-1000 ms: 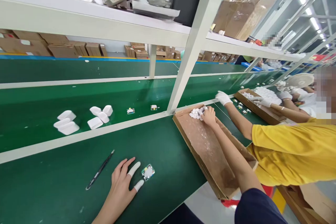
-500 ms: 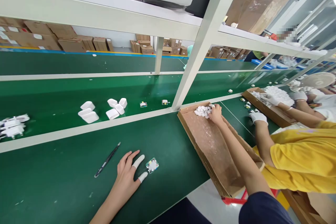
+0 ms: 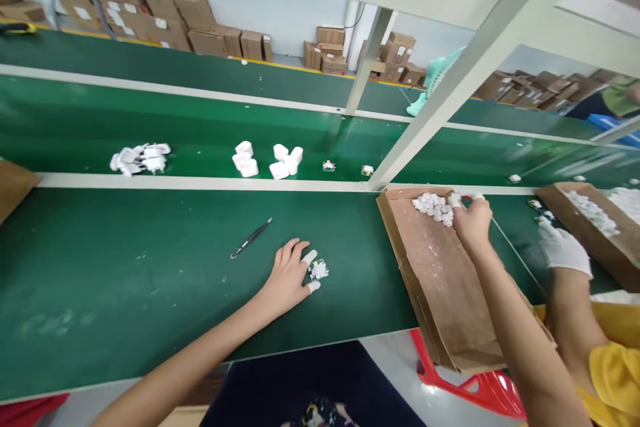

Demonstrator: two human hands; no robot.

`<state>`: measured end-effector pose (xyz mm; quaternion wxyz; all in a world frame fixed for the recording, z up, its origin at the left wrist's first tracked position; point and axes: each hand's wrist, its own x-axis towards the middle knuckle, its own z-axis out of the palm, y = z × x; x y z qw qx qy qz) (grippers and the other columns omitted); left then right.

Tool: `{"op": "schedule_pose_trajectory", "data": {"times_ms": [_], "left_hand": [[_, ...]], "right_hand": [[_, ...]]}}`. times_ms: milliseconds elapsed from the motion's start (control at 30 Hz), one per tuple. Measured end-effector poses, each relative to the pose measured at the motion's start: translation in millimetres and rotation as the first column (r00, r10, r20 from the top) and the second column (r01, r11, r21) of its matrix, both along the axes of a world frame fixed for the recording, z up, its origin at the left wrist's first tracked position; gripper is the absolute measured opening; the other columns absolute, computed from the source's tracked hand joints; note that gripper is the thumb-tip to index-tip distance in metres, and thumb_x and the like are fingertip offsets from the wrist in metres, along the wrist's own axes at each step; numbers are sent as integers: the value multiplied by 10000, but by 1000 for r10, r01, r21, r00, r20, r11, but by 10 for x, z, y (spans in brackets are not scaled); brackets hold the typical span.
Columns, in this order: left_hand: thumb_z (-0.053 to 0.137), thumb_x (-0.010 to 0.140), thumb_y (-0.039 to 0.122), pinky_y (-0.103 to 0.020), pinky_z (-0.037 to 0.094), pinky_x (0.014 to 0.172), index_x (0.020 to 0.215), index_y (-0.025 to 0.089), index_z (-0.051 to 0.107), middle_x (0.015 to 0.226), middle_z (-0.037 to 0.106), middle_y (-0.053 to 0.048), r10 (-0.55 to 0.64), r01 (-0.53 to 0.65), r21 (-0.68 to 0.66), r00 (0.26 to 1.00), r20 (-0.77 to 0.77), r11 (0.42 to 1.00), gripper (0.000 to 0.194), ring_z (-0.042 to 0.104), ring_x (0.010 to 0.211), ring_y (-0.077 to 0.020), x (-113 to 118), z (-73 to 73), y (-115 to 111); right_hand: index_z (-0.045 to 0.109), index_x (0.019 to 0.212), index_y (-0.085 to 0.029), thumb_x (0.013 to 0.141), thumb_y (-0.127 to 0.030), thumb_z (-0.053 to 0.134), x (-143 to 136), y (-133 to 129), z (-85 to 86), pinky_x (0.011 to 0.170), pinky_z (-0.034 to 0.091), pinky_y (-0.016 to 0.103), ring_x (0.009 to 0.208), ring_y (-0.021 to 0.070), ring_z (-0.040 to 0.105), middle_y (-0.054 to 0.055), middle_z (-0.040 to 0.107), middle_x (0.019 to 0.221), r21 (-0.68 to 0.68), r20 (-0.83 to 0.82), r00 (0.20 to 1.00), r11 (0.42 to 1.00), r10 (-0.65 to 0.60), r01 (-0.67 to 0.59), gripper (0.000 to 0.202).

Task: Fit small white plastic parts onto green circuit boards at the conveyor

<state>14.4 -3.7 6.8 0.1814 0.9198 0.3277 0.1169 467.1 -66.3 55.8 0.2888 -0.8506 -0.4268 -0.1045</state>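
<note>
My left hand [image 3: 287,277] rests on the green bench, fingers spread, with white covers on thumb and index finger. Their tips lie beside a small circuit board [image 3: 319,270] with a white square on top. Black tweezers [image 3: 251,238] lie left of that hand. At the back right of a shallow cardboard tray [image 3: 435,280], my right hand [image 3: 473,220] is bent in a pinch, its covered thumb and fingertip near each other. What sits between them is too small to make out. A pile of small white pieces [image 3: 434,208] lies just left of these fingers.
White plastic shells [image 3: 245,160] and more white shells [image 3: 287,163] stand behind the rail, with a white parts heap [image 3: 141,159] farther left. A slanted post [image 3: 450,107] rises behind the tray. A co-worker's gloved hand [image 3: 565,253] is at the right, beside another cardboard tray [image 3: 595,227].
The view has swung left and down. My right hand has shifted from the white pile to the tray's back right edge. My left hand stays by the circuit board.
</note>
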Motion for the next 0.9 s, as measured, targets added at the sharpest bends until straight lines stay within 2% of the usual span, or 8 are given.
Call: {"op": "schedule_pose_trajectory", "data": {"times_ms": [67,133,233,300,467,600,733,900], "left_hand": [[675,767,281,-594,344,1041,1204,173,549,1339,456,-163,-8,8,-25,1000,9,1000,467,316,1316,-377,45,-21,-7],[668,782,280,-577,339,1047,1210,177,546,1321,463,-151,-9,11,-42,999,31,999,457,315,1307,-365,59,-52,-8],[654,800,278,-567,326,1051,1178,187,565,1318,462,-138,-19,24,-55,996,81,998,400,298,1306,-353,40,-102,-1],[656,795,272,-566,323,1047,1127,182,589,1319,458,-136,-29,36,-65,994,107,997,350,291,1305,-351,20,-124,6],[637,800,258,-545,330,1039,1002,153,623,1297,468,-134,-25,37,-97,992,121,995,228,301,1294,-343,3,-89,4],[681,769,330,-571,330,1026,963,150,625,1285,474,-143,-16,31,-124,992,124,992,270,300,1292,-364,17,-54,-26],[632,807,272,-546,345,1023,916,138,620,1266,490,-142,-34,49,-105,990,137,993,173,311,1286,-351,30,-98,-49],[624,826,289,-541,344,1026,968,139,616,1234,513,-135,-72,92,-113,983,168,989,206,319,1283,-349,31,-149,-42]], "right_hand": [[581,1133,-143,857,-348,517,-594,-213,121,821,499,413,895,248,629,124,652,1014,13,-104,983,989,151,-150,350],[580,1192,-215,878,-327,550,-1304,-469,159,874,498,396,981,232,626,87,653,1087,-28,-157,916,925,370,-378,334],[601,1169,-236,913,-220,513,-2196,-759,18,835,513,365,959,208,602,75,645,1028,-65,-156,748,749,645,-659,271],[616,1118,-224,914,-207,533,-2504,-802,-168,768,525,342,881,197,596,65,643,945,-24,-183,727,736,662,-676,221],[641,1058,-236,891,-298,602,-2610,-482,-511,772,523,376,883,220,577,59,631,934,44,-234,741,768,629,-638,182],[637,1119,-279,908,-314,567,-2678,-258,-536,821,514,420,951,250,553,78,606,991,-26,-252,703,722,665,-692,224],[631,1156,-268,907,-328,557,-2755,-256,-538,821,503,439,958,265,533,95,594,1024,-73,-327,650,667,686,-741,267],[645,1114,-222,899,-383,539,-2651,-171,-489,628,462,307,641,154,518,25,564,795,-121,-653,573,679,495,-724,289]]}}
